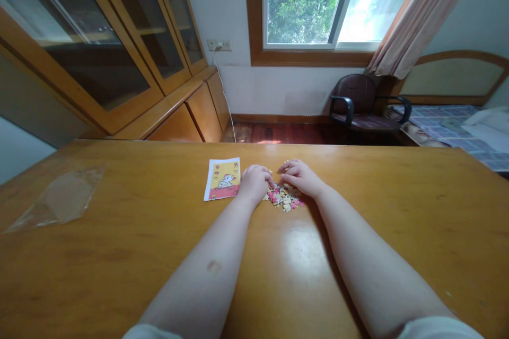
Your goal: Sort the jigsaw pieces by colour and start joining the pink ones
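Observation:
A small heap of jigsaw puzzle pieces (284,198), pink, cream and white, lies on the wooden table (159,265). At the heap's left edge is my left hand (256,183), its fingers bent and slightly apart, the tips touching or just over the pieces. My right hand (301,176) reaches over the far right side of the heap with its fingers spread; a few pieces show by its fingertips. No piece is clearly gripped in either hand. Just left of my left hand lies a picture card (223,180), yellow and pink with a white cartoon animal.
A clear plastic bag (66,196) lies flat on the table's left side. Beyond the table stand a glass-doored wooden cabinet (119,79), a dark office chair (358,100) and a bed (445,122). A white cable (225,90) hangs from a wall socket.

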The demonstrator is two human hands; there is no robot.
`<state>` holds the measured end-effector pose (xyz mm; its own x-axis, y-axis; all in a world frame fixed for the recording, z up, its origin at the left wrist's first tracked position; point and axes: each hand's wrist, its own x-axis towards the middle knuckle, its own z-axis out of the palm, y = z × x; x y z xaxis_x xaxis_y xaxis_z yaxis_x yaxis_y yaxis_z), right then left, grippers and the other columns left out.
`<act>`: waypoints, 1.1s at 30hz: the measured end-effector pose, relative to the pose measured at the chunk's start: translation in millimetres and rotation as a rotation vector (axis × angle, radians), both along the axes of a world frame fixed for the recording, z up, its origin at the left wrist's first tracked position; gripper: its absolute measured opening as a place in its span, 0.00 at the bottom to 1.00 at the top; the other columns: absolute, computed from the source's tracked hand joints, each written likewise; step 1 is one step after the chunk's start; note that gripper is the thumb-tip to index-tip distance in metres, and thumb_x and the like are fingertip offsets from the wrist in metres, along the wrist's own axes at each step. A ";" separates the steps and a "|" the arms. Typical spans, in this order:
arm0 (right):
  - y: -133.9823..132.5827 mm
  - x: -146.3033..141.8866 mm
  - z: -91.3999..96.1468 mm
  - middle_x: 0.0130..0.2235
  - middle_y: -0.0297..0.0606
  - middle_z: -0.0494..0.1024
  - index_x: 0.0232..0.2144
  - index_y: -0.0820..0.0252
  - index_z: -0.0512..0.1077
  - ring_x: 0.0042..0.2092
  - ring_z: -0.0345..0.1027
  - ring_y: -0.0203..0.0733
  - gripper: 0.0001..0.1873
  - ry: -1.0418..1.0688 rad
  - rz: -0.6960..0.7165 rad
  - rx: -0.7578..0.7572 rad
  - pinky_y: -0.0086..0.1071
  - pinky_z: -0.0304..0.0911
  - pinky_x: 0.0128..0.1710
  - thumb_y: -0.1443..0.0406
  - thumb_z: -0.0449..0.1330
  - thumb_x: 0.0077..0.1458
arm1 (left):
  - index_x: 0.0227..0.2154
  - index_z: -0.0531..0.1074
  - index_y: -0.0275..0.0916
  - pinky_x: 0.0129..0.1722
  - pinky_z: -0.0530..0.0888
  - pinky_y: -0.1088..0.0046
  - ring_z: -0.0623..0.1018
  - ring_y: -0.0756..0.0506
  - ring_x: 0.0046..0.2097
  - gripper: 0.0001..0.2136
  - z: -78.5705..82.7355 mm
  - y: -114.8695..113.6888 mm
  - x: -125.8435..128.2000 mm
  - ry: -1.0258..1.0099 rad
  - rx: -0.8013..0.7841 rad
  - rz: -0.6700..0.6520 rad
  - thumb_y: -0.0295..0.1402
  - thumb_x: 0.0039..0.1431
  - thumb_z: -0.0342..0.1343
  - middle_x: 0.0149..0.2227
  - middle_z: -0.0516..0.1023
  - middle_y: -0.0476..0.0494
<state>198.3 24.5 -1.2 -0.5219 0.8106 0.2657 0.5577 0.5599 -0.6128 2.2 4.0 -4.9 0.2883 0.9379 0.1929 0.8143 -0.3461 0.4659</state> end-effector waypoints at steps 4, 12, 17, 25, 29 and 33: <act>1.4 1.1 -2.1 0.40 0.36 0.78 0.26 0.53 0.80 0.46 0.67 0.42 0.14 0.012 -0.024 -0.013 0.39 0.56 0.53 0.62 0.55 0.56 | 0.29 0.81 0.49 0.53 0.65 0.66 0.72 0.45 0.48 0.15 -1.5 1.3 0.8 0.017 -0.007 -0.003 0.23 0.52 0.52 0.41 0.79 0.49; 2.6 2.0 -2.6 0.41 0.37 0.78 0.29 0.53 0.81 0.45 0.67 0.43 0.12 -0.016 -0.019 0.031 0.39 0.56 0.53 0.61 0.57 0.56 | 0.28 0.81 0.47 0.51 0.67 0.67 0.73 0.44 0.46 0.15 -0.6 0.4 0.2 0.004 0.025 0.083 0.22 0.52 0.51 0.39 0.79 0.48; 2.3 2.2 -2.7 0.38 0.36 0.79 0.23 0.54 0.79 0.43 0.68 0.41 0.15 -0.005 -0.020 0.045 0.38 0.56 0.52 0.61 0.56 0.57 | 0.25 0.81 0.48 0.51 0.67 0.67 0.72 0.45 0.46 0.16 1.6 -1.4 2.6 -0.007 0.037 -0.031 0.21 0.52 0.51 0.40 0.78 0.50; 5.5 3.3 -8.7 0.40 0.37 0.79 0.30 0.53 0.80 0.45 0.68 0.42 0.15 -0.035 -0.049 0.046 0.39 0.56 0.52 0.58 0.54 0.59 | 0.33 0.81 0.47 0.52 0.67 0.67 0.72 0.44 0.47 0.17 -4.5 2.2 2.0 0.016 0.012 0.030 0.23 0.52 0.50 0.41 0.79 0.49; 5.0 3.1 -5.9 0.41 0.38 0.78 0.32 0.54 0.80 0.46 0.67 0.43 0.16 -0.038 -0.047 0.043 0.39 0.56 0.53 0.57 0.53 0.59 | 0.36 0.80 0.46 0.52 0.66 0.69 0.72 0.45 0.47 0.17 -4.8 2.8 0.2 0.025 0.000 0.097 0.22 0.51 0.49 0.42 0.79 0.49; -1.1 -3.2 1.8 0.44 0.38 0.77 0.33 0.51 0.80 0.48 0.66 0.43 0.17 -0.080 0.008 0.033 0.42 0.53 0.55 0.57 0.52 0.60 | 0.37 0.80 0.45 0.52 0.67 0.69 0.72 0.45 0.47 0.18 -2.2 2.1 -0.3 0.025 -0.002 0.166 0.22 0.51 0.48 0.42 0.79 0.48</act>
